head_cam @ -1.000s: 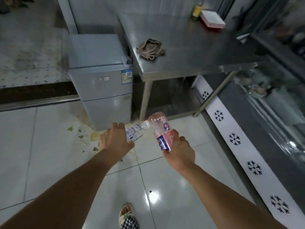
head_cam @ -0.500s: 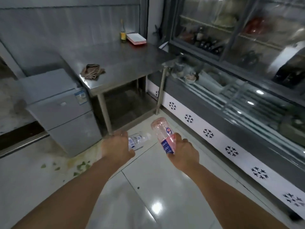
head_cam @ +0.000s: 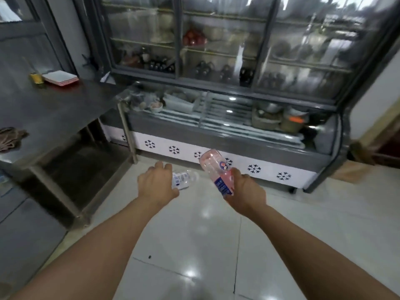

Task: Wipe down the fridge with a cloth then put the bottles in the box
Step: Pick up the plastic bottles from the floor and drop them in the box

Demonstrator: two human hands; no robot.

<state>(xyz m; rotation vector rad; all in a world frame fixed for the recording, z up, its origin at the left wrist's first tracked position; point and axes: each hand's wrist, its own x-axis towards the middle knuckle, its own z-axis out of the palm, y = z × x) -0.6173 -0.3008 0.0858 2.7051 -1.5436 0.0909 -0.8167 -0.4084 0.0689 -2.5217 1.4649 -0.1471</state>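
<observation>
Over the shiny white tile floor (head_cam: pixel 194 245) both arms are stretched fwd w/ a bottle each. Left hand (head_cam: pixel 157 186) is curled round a clear bottle (head_cam: pixel 184 178) w/ a white and blue label, lying roughly sideways, cap end pointing right. Most of it is hidden behind the hand so can't see the grip in detail. Right hand (head_cam: pixel 245 191) grips a pink bottle (head_cam: pixel 216 169) near its lower end, around the blue label; the rest of it tilts up and to the left, away from the person. The two bottles are near each other but not touching.

Left side there's a steel counter (head_cam: pixel 54 113) w/ a brownish cloth (head_cam: pixel 10 138) bunched up near its left edge, half cut off by the frame. At the back of the counter sits a stack of flat white trays w/ red rims (head_cam: pixel 60 78) and just beside it a yellowish bottle (head_cam: pixel 36 77), blurry.

Straight ahead is a big glass display chiller (head_cam: pixel 227 126), snowflake marks along its white base, bowls and tubs behind the lower glass, dark bottles on the upper shelves. Bottom left corner shows a grey fridge (head_cam: pixel 23 234), only partly in view. Whole pic is a bit motion blurred tbh.
</observation>
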